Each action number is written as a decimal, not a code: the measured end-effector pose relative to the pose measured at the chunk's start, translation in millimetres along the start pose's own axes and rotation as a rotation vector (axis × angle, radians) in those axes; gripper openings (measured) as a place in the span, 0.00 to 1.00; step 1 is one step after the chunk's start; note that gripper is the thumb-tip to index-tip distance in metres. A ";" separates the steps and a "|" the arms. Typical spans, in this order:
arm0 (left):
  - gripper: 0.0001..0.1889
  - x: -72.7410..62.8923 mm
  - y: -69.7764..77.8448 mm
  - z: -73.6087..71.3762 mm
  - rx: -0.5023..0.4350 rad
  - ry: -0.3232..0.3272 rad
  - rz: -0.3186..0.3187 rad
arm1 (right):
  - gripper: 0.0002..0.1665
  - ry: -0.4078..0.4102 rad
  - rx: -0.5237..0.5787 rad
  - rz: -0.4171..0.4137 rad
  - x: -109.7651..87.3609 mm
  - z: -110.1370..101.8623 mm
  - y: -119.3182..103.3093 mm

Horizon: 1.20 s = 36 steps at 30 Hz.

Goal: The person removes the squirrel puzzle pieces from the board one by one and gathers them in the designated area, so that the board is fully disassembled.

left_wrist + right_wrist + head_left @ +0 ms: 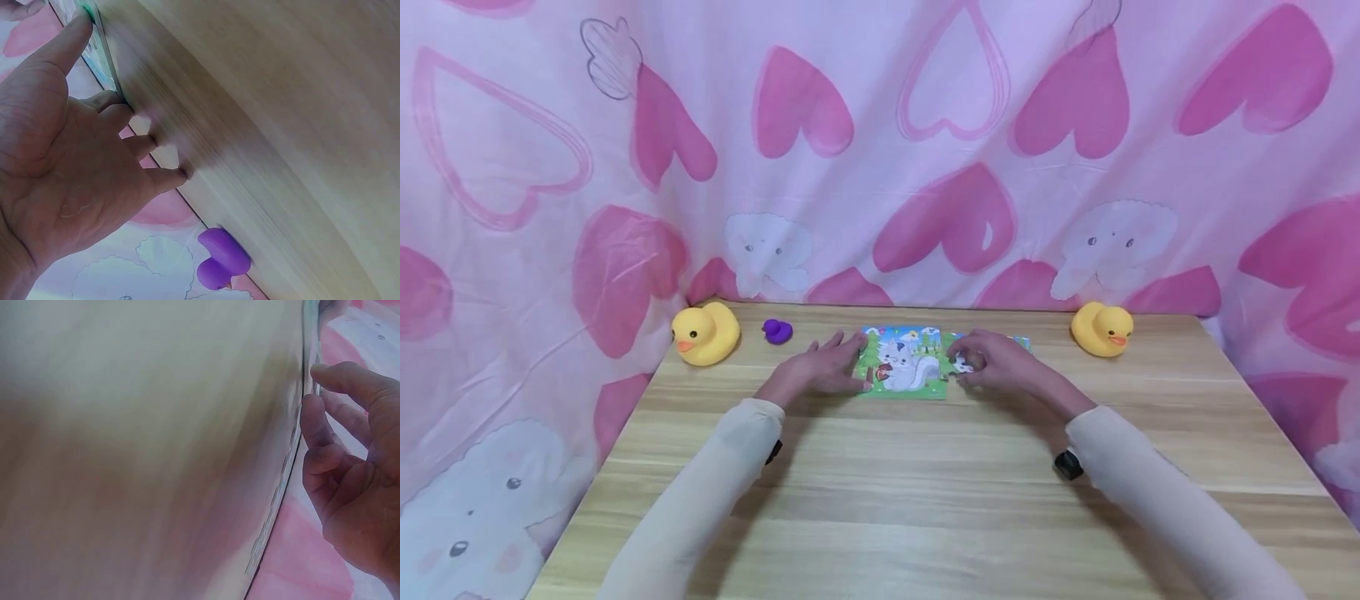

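A person's two hands work near the middle of the far edge of a wood-grain desk (880,500), where a picture panel (910,367) printed with a white, bushy-tailed animal lies flat and a second panel (1022,341) lies just beside it on the right. The left hand (831,367) is loosely spread, thumb at the first panel's near-left corner and forefinger towards its far-left one, touching the side without clasping it. The right hand (1000,362) arches over the second panel, fingers bent and covering much of it; whether they pinch a piece cannot be made out.

Both panels look thin, likely card: light, fairly stiff, perhaps prone to slide on the wood and to bend or come apart if raised by one corner. Opposite side edges seem the best hold. The first panel sits between the hands, its right side away from the left fingers. A purple duck (778,332) sits near the far edge; yellow ducks (707,333) (1103,330) stand by the far corners.
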<state>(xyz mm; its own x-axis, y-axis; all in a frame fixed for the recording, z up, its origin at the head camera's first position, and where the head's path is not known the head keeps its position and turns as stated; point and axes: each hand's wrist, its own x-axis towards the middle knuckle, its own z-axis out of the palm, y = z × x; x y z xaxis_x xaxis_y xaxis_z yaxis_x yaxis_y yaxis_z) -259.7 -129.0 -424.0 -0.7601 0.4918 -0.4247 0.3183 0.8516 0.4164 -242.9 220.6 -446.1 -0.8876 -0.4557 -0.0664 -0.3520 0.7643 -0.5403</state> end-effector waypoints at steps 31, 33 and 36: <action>0.54 -2.7 -7.0 -2.5 -0.020 -0.032 -0.005 | 0.24 -0.081 -0.091 -0.012 -2.2 -3.9 5.3; 0.54 -2.3 -7.3 -3.0 -0.014 -0.034 0.002 | 0.25 -0.074 -0.092 -0.002 -0.5 -3.9 1.4; 0.54 -1.5 -8.4 -2.8 -0.013 -0.034 0.005 | 0.26 -0.042 -0.103 -0.010 4.2 -3.0 -6.9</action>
<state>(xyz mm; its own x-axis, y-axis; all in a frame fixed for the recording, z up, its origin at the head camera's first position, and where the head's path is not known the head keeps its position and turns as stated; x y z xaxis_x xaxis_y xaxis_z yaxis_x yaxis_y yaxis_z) -262.8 -137.4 -424.6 -0.7391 0.5018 -0.4494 0.3142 0.8469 0.4289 -245.0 214.8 -440.1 -0.8715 -0.4807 -0.0972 -0.3915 0.8013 -0.4524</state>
